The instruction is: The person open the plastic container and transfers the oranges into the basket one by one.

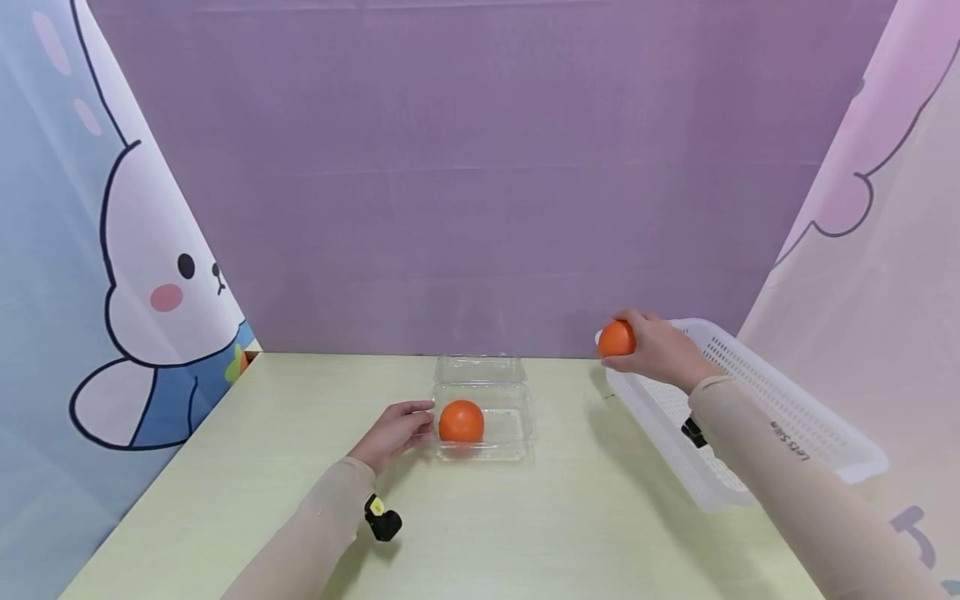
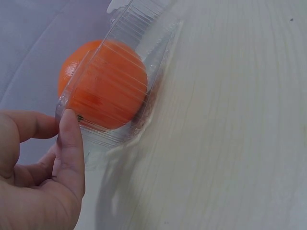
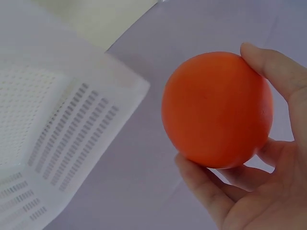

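Observation:
A clear plastic clamshell box (image 1: 506, 454) stands on the table with its lid (image 1: 480, 368) raised at the back. One orange (image 1: 461, 421) sits in the left part of the box. My left hand (image 1: 397, 432) is at the box's left side; in the left wrist view, thumb and finger pinch the rim of the clear box (image 2: 129, 33) beside the orange (image 2: 103, 86). My right hand (image 1: 660, 348) grips a second orange (image 1: 617, 339) above the far left corner of a white basket (image 1: 810, 400). In the right wrist view, fingers and thumb curl round that orange (image 3: 216, 110).
The white perforated basket (image 3: 120, 86) lies slantwise on the right of the pale wooden table (image 1: 555, 525). A purple cloth (image 1: 480, 183) hangs behind the table's far edge, and patterned curtains (image 1: 165, 250) stand at both sides.

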{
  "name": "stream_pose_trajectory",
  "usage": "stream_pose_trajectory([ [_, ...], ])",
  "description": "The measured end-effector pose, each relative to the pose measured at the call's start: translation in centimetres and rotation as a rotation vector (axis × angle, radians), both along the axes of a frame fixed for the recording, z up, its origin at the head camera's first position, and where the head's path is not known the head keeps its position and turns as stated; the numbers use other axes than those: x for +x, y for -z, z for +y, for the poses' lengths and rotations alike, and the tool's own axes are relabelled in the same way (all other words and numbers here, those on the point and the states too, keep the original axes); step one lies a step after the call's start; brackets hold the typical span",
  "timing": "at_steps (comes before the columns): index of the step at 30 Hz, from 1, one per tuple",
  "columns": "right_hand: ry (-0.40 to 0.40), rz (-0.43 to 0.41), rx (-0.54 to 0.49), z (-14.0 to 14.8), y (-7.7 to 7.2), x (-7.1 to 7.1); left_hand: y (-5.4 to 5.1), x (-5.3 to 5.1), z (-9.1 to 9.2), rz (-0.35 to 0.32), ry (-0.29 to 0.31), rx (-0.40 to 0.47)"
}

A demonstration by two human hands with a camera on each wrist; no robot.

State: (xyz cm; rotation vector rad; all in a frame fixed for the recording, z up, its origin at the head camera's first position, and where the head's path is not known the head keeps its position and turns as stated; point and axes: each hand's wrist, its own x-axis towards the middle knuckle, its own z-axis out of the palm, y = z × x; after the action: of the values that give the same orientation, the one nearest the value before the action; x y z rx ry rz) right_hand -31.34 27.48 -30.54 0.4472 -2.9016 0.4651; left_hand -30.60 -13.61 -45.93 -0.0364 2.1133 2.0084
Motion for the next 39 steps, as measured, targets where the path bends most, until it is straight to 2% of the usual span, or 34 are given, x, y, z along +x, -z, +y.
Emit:
stream_pose_trajectory([
  [6, 0.029, -0.025, 0.003, 1.2, 0.2, -0.4, 0.0, 0.0, 0.0, 0.014, 0.008, 0.010],
  [19, 0.064, -0.066, -0.009, 2.4, 0.3, -0.7, 0.3, -0.2, 0.1, 0.002, -0.025, 0.008],
  [39, 0.113, -0.096, -0.008, 5.8, 1.9, -2.3, 0.1, -0.1, 0.1, 0.004, -0.020, -0.004],
])
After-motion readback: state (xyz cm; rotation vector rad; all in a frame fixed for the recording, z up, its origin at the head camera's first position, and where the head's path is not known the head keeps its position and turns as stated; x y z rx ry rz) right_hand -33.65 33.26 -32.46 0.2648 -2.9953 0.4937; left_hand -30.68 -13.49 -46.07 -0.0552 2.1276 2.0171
